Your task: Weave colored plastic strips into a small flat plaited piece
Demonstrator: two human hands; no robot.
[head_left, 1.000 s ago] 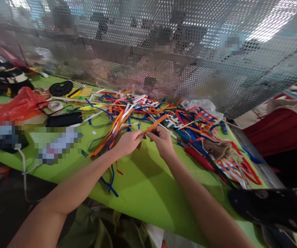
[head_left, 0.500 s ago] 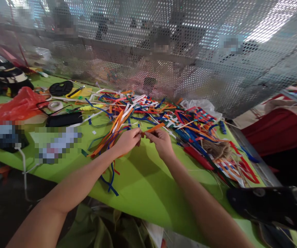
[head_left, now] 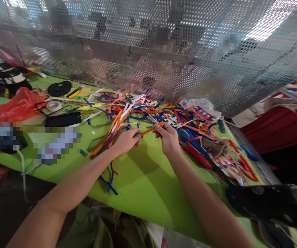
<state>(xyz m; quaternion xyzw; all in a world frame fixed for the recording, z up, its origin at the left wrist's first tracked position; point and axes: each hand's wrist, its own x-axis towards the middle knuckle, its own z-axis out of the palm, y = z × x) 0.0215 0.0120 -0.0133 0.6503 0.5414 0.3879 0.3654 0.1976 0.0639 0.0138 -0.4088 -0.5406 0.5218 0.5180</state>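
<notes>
An orange strip [head_left: 148, 131] stretches between my two hands, above the green table [head_left: 138, 193]. My left hand [head_left: 128, 140] pinches its left end, fingers closed. My right hand [head_left: 167, 137] is closed on the strip near its other end, thumb on top. Behind my hands spreads a tangle of coloured strips [head_left: 119, 120] in orange, white, blue and red. Some blue strips [head_left: 109, 181] trail toward the table's front edge. Woven checkered pieces [head_left: 172, 119] lie among the strips to the right.
A perforated metal screen [head_left: 127, 55] rises behind the table. At left are a red plastic bag [head_left: 21, 103], a black case [head_left: 63, 119], a tape roll [head_left: 54, 106] and a yellow cutter [head_left: 74, 92]. Twine [head_left: 216, 148] lies right; a red chair [head_left: 279, 129] stands beyond.
My right hand has slid right and slightly up along the orange strip, away from my left hand. More strip now shows between them. The left hand has stayed nearly in place.
</notes>
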